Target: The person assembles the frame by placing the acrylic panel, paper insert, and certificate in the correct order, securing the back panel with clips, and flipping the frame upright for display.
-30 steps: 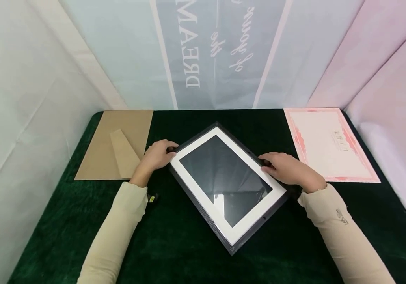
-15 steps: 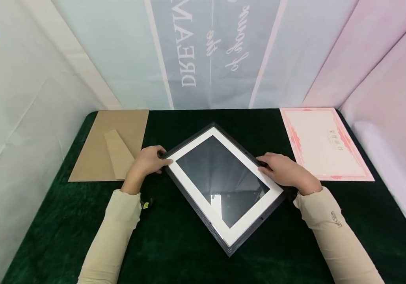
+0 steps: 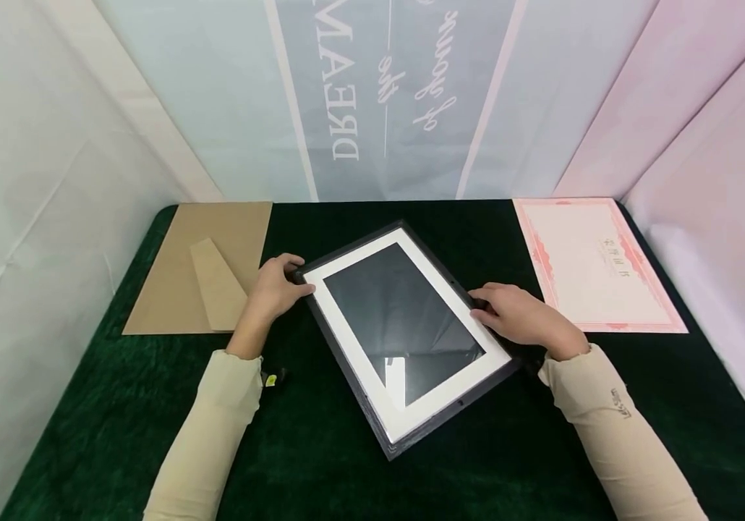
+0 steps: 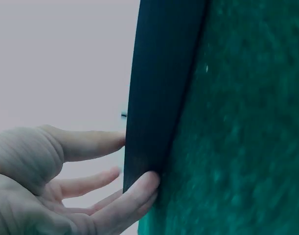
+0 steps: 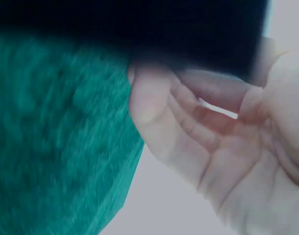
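A dark-edged picture frame (image 3: 346, 380) with a white mat and a glossy dark pane lies turned diagonally in the middle of the head view. My left hand (image 3: 275, 288) holds its left corner. In the left wrist view the thumb meets one edge of the frame's dark side (image 4: 161, 73), and the fingers reach round the other. On the opposite side, my right hand (image 3: 518, 315) grips the right edge, thumb near the mat. The right wrist view has those fingers (image 5: 151, 98) curled under the dark border, their tips partly hidden.
A brown backing board (image 3: 158, 289) with a tapered stand (image 3: 216, 286) lies back left. A pink-bordered certificate sheet (image 3: 587, 253) lies back right. Dark green cloth (image 3: 320, 470) covers the table. A printed curtain (image 3: 398, 166) hangs behind, with pale fabric at both sides.
The picture frame has turned clockwise: its near corner swung left and its far corner shifted slightly right. My left hand re-placed its grip at the left corner; the right hand stayed on its edge.
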